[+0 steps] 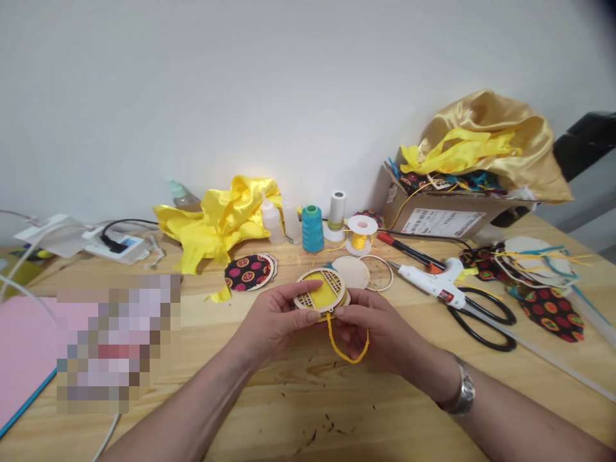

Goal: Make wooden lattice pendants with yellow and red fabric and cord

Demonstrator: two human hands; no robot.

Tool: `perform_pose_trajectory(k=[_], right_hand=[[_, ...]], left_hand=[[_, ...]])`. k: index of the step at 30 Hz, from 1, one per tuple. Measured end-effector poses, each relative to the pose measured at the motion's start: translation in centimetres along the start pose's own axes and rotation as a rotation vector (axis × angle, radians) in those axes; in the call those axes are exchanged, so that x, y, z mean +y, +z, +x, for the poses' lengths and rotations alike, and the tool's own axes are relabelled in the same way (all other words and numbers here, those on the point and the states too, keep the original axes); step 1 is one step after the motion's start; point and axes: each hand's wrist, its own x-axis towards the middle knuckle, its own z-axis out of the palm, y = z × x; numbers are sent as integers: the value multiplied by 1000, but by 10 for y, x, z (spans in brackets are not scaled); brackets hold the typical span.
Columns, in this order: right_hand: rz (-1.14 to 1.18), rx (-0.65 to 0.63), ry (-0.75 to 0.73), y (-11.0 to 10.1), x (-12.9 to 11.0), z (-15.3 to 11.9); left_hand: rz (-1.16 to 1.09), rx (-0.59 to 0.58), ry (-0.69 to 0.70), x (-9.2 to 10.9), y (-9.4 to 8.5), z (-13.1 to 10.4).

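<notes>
Above the table's middle, my two hands hold a round wooden ornament [316, 294] with a yellow face and cut-out lattice on both sides. My left hand [283, 308] pinches its left side, the forefinger over the face and the thumb at the lower rim. At the lower right edge, my right hand [368, 321] grips it with the thumb in front; some of its fingers are hidden behind. A yellow braided cord [344, 357] hangs in a loop from the ornament's lower rim and passes by my right fingers. Behind it lie a pale wooden disc [350, 272] and a thin wooden ring [387, 274].
A white glue gun [430, 281] and black-handled scissors [486, 317] lie to the right. Behind stand a teal thread cone [312, 231], a yellow thread spool [360, 234] and yellow satin [226, 218]. A cardboard box [433, 215] holds fabric. Patterned fabric discs [248, 272] lie left.
</notes>
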Motion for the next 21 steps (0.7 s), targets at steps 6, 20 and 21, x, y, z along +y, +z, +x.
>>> perform_pose_trajectory(k=[6,20,21], right_hand=[[30,7,0,3,1,0],[35,20,31,5,4,-1],[25,20,30,4,3,-1]], left_hand=[[58,-27,6,1,-3,-1],[115,-52,-9,-1,-5,-1],[104,-38,-9,-1,-4,-1]])
